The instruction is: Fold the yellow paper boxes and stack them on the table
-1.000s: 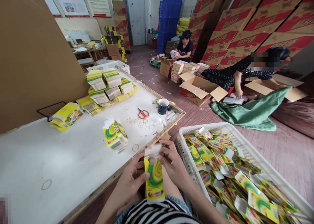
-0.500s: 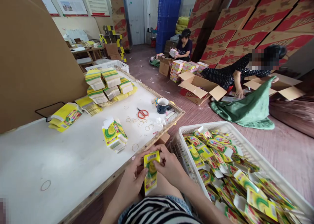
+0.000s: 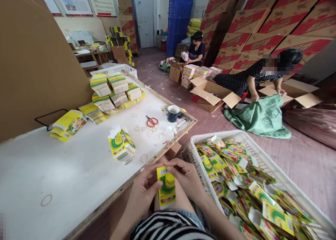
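A small yellow and green printed carton (image 3: 167, 189) with a barcode at its top end is held upright over my lap. My left hand (image 3: 145, 187) grips its left edge, thumb on the front face. At the upper right corner my right hand (image 3: 185, 177) pinches it, thumb near the barcode; the fingers behind are hidden. On the white table to the left stands a bundle of similar flat cartons (image 3: 122, 144). A white plastic crate (image 3: 207, 187) at my right side is filled with many more such cartons (image 3: 278, 217).
Red-handled scissors (image 3: 152, 121), rubber bands (image 3: 144, 158) and a dark mug (image 3: 173, 114) lie toward the table's far corner. Stacked carton bundles (image 3: 118, 83) stand at its back. Beyond the crate, a person (image 3: 253, 75) bends over a green cloth (image 3: 258, 115); another person (image 3: 196, 50) sits farther back.
The carton has shifted slightly right, its front now facing me more squarely, and my right thumb has moved up to its top corner. The nearer person's green cloth has been lowered.
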The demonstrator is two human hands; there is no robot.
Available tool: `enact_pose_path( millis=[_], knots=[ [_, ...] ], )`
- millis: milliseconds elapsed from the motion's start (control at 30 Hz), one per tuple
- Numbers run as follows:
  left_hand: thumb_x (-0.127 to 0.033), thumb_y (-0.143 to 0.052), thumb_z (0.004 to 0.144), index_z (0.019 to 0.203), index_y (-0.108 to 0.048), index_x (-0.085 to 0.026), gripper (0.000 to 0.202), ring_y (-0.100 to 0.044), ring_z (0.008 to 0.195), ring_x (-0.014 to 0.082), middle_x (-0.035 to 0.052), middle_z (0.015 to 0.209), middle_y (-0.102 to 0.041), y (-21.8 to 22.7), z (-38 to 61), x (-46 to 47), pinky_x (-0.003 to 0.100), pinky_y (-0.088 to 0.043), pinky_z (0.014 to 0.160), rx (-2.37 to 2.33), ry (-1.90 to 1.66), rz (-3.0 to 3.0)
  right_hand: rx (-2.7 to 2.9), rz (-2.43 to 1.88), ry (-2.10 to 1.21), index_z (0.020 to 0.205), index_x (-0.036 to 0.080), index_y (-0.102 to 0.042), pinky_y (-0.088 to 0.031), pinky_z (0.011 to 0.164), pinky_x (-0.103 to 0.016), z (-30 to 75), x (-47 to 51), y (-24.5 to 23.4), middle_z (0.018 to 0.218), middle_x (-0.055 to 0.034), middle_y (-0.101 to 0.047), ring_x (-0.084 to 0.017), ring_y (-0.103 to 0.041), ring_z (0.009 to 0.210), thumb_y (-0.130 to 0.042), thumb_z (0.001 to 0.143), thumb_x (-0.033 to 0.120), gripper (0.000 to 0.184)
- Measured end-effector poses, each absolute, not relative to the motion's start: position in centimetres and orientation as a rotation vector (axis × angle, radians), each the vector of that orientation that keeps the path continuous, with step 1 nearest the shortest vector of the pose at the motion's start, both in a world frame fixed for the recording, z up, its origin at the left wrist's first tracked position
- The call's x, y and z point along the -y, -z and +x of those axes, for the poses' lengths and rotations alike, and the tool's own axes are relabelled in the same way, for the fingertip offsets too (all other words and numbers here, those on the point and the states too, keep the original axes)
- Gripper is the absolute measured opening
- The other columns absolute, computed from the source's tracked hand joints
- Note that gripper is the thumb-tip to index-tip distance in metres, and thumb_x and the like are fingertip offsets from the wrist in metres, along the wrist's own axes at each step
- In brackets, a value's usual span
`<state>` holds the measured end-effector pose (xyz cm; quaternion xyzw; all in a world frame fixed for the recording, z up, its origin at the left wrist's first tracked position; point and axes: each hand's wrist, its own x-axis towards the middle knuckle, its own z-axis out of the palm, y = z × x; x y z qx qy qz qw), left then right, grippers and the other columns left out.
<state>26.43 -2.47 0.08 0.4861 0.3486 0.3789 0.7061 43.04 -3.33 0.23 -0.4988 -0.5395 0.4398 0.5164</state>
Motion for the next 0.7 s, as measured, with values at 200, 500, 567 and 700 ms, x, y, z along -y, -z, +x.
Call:
enact_pose_path(
  millis=[200,500,567,700],
  knots=[
    [-0.037,-0.057,0.087,0.132,-0.046,-0.026,0.048,-0.038,0.131,0.0269,0.0071,0.14,-0.045,0.0,22.6,-0.9,0.044,-0.028,0.112,-1.323,-1.004,1.733,1.259,-1.634,-0.073,0.096,0.022,-0.072,-0.042,0.09,-0.044,49.2,3.5,-1.6,0.101,-0.0099,-0.064,-0.025,-0.057,0.097,-0.055,0.087,0.029,0.021],
    [-0.043,-0.048,0.088,0.108,-0.063,-0.018,0.035,-0.058,0.11,0.0328,0.0121,0.12,-0.062,3.3,14.6,-7.9,0.048,-0.044,0.096,-1.748,-0.729,2.15,1.304,-1.585,-0.33,0.091,0.019,-0.068,-0.045,0.064,-0.03,47.7,3.2,-0.2,0.092,-0.0074,-0.064,-0.019,-0.057,0.077,-0.051,0.09,0.029,0.019],
    [-0.043,-0.053,0.085,0.112,-0.062,-0.018,0.038,-0.056,0.112,0.0335,0.0123,0.121,-0.062,3.4,14.6,-7.8,0.049,-0.043,0.097,-1.754,-0.716,2.167,1.311,-1.56,-0.438,0.092,0.019,-0.067,-0.043,0.061,-0.029,46.2,3.0,0.0,0.088,-0.0064,-0.064,-0.017,-0.054,0.068,-0.051,0.09,0.028,0.019],
    [-0.044,-0.059,0.082,0.112,-0.063,-0.018,0.04,-0.054,0.114,0.0331,0.0128,0.122,-0.061,3.0,14.5,-8.0,0.05,-0.041,0.099,-1.72,-0.718,2.198,1.35,-1.515,-0.59,0.092,0.02,-0.068,-0.04,0.056,-0.028,44.7,2.6,-0.3,0.079,-0.0041,-0.064,-0.016,-0.05,0.061,-0.052,0.089,0.028,0.018]
  ],
)
